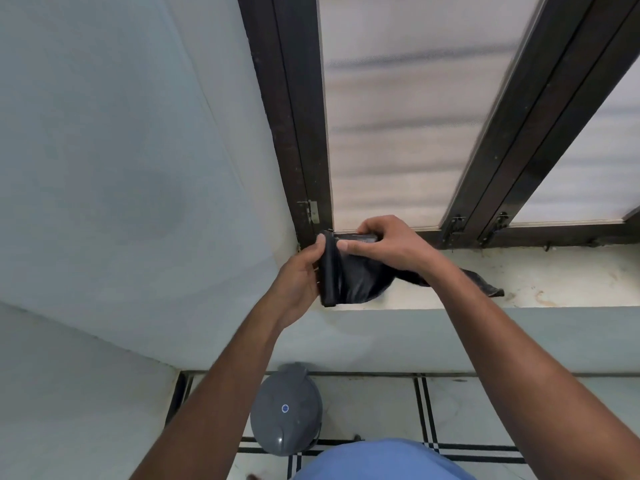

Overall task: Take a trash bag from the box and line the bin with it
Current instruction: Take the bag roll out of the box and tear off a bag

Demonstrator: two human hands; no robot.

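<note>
Above the window ledge [519, 282], both hands, left hand [299, 275] and right hand [384, 242], pinched the black trash bag [346, 275]; peeling one layer slowly would likely avoid tearing before lining the closed bin [285, 408] below.

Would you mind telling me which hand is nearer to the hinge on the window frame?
Left. The left hand is just below the hinge; the right hand is farther right.

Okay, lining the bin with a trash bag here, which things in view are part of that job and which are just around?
Part of the job:
black trash bag, gripped by the left hand and the right hand
grey bin on the floor, lid closed

Just there:
window sill
window frame
wall
</note>
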